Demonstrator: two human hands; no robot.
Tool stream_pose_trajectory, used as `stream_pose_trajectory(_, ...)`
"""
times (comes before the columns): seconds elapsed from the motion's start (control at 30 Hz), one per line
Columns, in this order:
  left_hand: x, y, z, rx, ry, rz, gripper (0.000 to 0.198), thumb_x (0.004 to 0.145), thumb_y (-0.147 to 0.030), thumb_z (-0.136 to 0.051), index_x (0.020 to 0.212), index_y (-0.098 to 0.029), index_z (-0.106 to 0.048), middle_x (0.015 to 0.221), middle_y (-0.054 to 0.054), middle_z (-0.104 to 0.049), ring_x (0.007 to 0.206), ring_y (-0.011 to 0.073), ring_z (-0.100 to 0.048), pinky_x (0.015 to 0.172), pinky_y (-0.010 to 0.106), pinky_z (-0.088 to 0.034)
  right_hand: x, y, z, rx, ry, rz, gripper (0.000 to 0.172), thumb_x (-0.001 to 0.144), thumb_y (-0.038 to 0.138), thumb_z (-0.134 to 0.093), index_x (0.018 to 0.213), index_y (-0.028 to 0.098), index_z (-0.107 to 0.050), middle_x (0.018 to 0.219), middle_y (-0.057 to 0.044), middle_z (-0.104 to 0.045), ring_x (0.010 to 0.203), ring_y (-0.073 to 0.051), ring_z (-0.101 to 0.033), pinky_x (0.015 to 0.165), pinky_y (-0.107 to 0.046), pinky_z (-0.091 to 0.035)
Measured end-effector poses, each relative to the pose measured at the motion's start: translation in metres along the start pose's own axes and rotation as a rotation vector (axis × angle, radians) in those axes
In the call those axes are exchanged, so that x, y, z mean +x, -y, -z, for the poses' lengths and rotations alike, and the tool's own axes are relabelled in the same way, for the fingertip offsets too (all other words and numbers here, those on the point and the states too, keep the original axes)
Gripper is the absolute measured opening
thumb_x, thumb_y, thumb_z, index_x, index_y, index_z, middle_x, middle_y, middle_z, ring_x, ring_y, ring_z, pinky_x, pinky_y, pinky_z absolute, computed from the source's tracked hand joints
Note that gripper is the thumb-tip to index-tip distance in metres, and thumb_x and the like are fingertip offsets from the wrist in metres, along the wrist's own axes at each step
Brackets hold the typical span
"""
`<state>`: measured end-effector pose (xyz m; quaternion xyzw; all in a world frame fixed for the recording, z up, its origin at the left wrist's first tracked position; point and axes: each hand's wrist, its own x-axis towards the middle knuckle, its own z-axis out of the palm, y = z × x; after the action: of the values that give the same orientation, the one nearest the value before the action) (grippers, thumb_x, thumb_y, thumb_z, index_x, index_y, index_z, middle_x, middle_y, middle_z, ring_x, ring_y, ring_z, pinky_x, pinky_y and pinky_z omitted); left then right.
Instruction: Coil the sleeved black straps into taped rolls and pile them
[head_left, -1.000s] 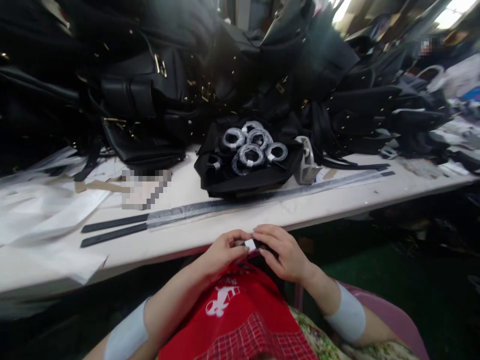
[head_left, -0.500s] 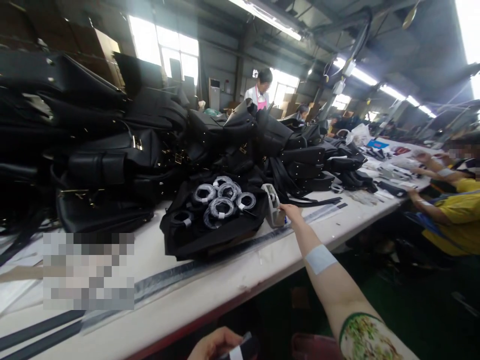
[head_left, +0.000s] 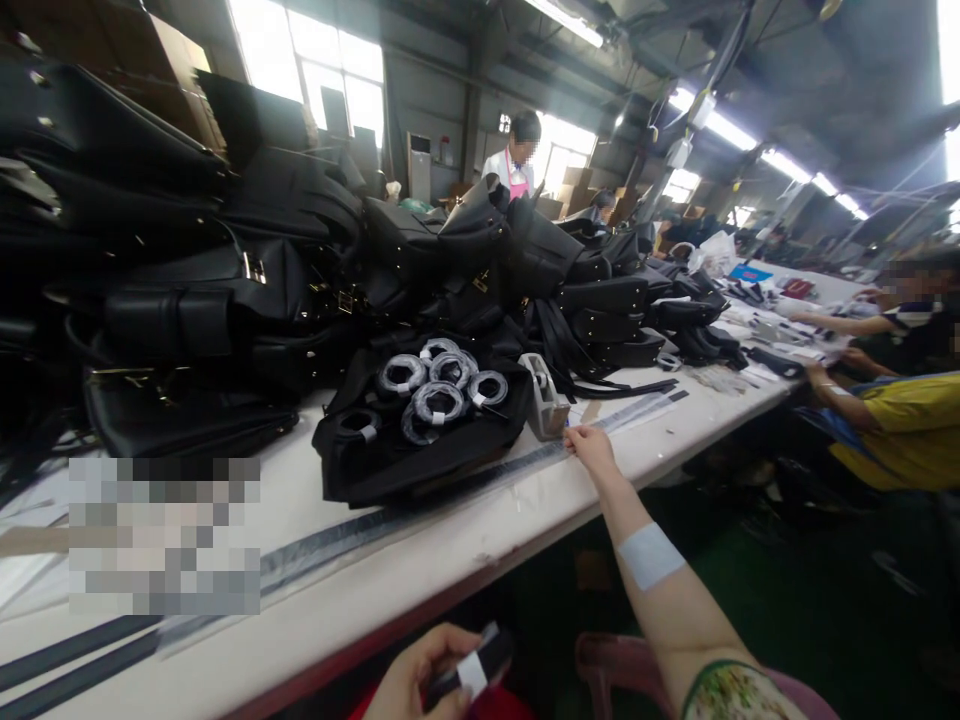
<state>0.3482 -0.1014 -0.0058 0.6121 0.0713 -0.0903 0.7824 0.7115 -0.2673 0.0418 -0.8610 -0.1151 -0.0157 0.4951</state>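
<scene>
At the bottom of the view, my left hand [head_left: 420,670] grips a rolled black strap [head_left: 496,655] with a white band around it; its far end looks shiny. My right hand [head_left: 592,450] reaches over the table edge, fingertips pinched together at the front end of a grey tape dispenser [head_left: 545,400]. What sits between those fingertips is too small to make out. Left of the dispenser, several coiled straps [head_left: 439,403] with white bands, most of them shiny as if wrapped in clear film, lie on a black fabric piece [head_left: 420,480].
Black handbags [head_left: 285,260] with gold fittings are piled high along the back of the white table [head_left: 420,570]. Long dark strips [head_left: 82,650] run along its front. A reddish chair [head_left: 615,655] stands below the edge. Co-workers sit at right, one in a yellow shirt [head_left: 911,430].
My right hand has dropped slightly, from the dispenser's side to just off its front end. My left hand has risen further into view with the rolled strap. The view has shifted a little.
</scene>
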Motion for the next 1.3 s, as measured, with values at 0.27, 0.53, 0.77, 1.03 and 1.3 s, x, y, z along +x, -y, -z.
stream_pose_trajectory(0.27,-0.007,-0.026,-0.021,0.16,-0.359,-0.123,0.032,0.079,-0.029,-0.066,0.107,-0.014,-0.063,0.108,0.011,-0.07,0.1,0.0243,-0.064,0.095,0.039,-0.048,-0.137,0.043,-0.013,0.256,0.518,0.008,0.032,0.081,0.046,-0.062,0.084,0.015,-0.071,0.06,-0.001,-0.065,0.057,-0.013,-0.059,0.061,-0.025,-0.05)
stream_pose_trajectory(0.53,-0.007,-0.025,-0.025,0.322,-0.466,-0.216,0.027,0.082,-0.019,-0.061,0.109,-0.015,-0.063,0.106,0.008,-0.071,0.097,0.0197,-0.066,0.091,0.032,-0.05,-0.239,0.063,-0.03,0.448,0.96,-0.129,0.031,0.083,0.046,-0.065,0.081,0.015,-0.069,0.055,0.001,-0.062,0.049,-0.011,-0.055,0.054,-0.024,-0.047)
stream_pose_trajectory(0.77,-0.011,-0.03,-0.025,0.358,-0.479,-0.195,0.03,0.08,-0.016,-0.059,0.11,-0.015,-0.063,0.108,0.008,-0.071,0.099,0.0199,-0.066,0.093,0.033,-0.05,-0.238,0.057,-0.032,0.4,0.988,-0.211,0.035,0.079,0.049,-0.068,0.073,0.015,-0.067,0.05,0.002,-0.059,0.044,-0.009,-0.051,0.05,-0.022,-0.042)
stream_pose_trajectory(1.03,-0.013,-0.034,-0.023,0.311,-0.495,-0.214,0.029,0.08,-0.018,-0.059,0.108,-0.014,-0.063,0.107,0.01,-0.071,0.099,0.0218,-0.066,0.093,0.035,-0.05,-0.246,0.051,-0.042,0.379,0.95,-0.263,0.043,0.075,0.057,-0.068,0.065,0.016,-0.063,0.048,0.001,-0.058,0.042,-0.01,-0.05,0.047,-0.023,-0.04)
stream_pose_trajectory(1.3,-0.012,-0.03,-0.02,0.292,-0.604,-0.145,0.025,0.079,-0.029,-0.066,0.099,-0.015,-0.066,0.095,0.008,-0.073,0.089,0.022,-0.068,0.087,0.035,-0.053,-0.253,0.048,-0.05,0.459,1.008,-0.282,0.043,0.075,0.057,-0.069,0.079,0.014,-0.068,0.063,-0.002,-0.066,0.056,-0.012,-0.059,0.059,-0.024,-0.047)
